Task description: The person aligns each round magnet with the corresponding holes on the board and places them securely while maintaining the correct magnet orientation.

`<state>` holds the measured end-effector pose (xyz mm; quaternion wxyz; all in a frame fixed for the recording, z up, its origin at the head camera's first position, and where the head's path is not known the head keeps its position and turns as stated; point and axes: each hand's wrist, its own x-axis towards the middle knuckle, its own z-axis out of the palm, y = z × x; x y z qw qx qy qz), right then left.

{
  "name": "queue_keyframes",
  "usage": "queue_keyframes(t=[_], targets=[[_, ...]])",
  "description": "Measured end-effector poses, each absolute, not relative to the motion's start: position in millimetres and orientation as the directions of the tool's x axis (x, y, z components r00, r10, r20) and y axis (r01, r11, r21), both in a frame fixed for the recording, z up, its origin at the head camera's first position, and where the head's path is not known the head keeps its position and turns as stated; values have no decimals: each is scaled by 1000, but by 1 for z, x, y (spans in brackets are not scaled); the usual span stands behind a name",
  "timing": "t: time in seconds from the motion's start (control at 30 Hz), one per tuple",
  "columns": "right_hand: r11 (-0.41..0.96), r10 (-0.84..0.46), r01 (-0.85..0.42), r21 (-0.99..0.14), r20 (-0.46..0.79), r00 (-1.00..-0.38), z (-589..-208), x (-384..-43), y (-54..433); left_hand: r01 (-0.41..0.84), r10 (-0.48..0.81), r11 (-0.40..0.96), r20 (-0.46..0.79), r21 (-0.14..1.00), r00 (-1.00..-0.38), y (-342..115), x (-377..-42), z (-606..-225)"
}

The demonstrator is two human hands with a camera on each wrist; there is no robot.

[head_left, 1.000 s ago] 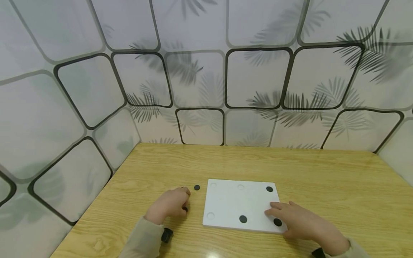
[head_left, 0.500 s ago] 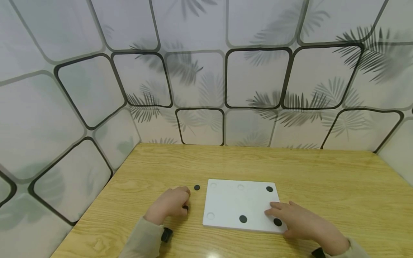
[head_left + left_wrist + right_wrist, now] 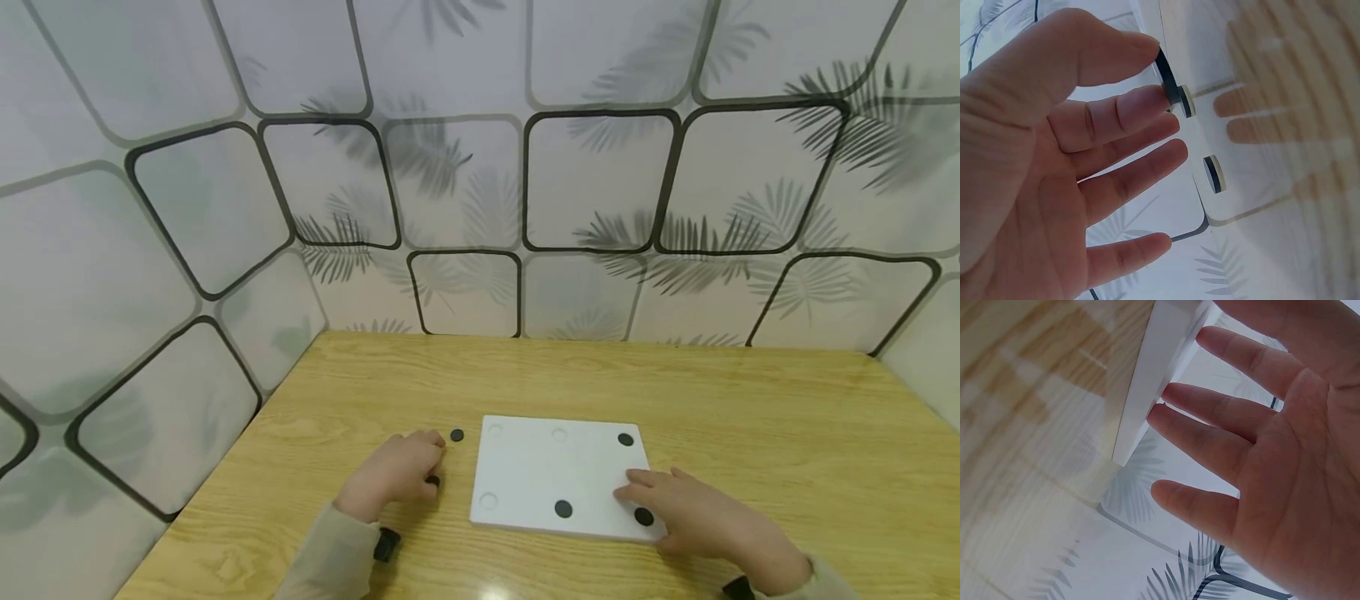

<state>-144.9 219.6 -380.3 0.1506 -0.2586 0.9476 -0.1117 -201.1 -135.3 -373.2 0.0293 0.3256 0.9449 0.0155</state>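
Observation:
Between thumb and index finger, my left hand (image 3: 396,472) pinches a small round black disc (image 3: 1168,75), its edge toward the left wrist camera; the other fingers are spread. Two more discs lie on the table beyond those fingers, a nearer disc (image 3: 1186,101) and a farther disc (image 3: 1214,174). To the right is a white board (image 3: 525,467) with shallow round recesses. Black discs fill three of them: back right (image 3: 626,439), front middle (image 3: 563,508) and front right (image 3: 643,517). Three recesses are bare. My right hand (image 3: 693,512) rests at the board's right edge, fingers extended.
The wooden table (image 3: 390,375) reaches back to a patterned wall covering (image 3: 465,192) with dark outlines and leaf shapes, which also runs along the left side. A dark wrist device (image 3: 387,544) sits at the left sleeve.
The left hand's fingertips and the pinched disc have shifted very slightly right and away from me. The right hand and the board stay in place.

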Motion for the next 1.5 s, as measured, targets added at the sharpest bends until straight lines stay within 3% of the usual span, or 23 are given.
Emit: queue_keyframes(t=[0.83, 1.13, 1.5], targets=[[829, -543, -484, -280, -201, -815, -383, -145, 223, 672, 672, 741, -10, 2, -741, -95, -218, -363], [828, -547, -493, -267, -190, -815, -383, -145, 223, 659, 657, 752, -77, -1, -750, -69, -229, -355], [827, -549, -498, -262, -183, -815, -383, -145, 224, 697, 691, 715, -98, -57, -716, -38, -238, -352]])
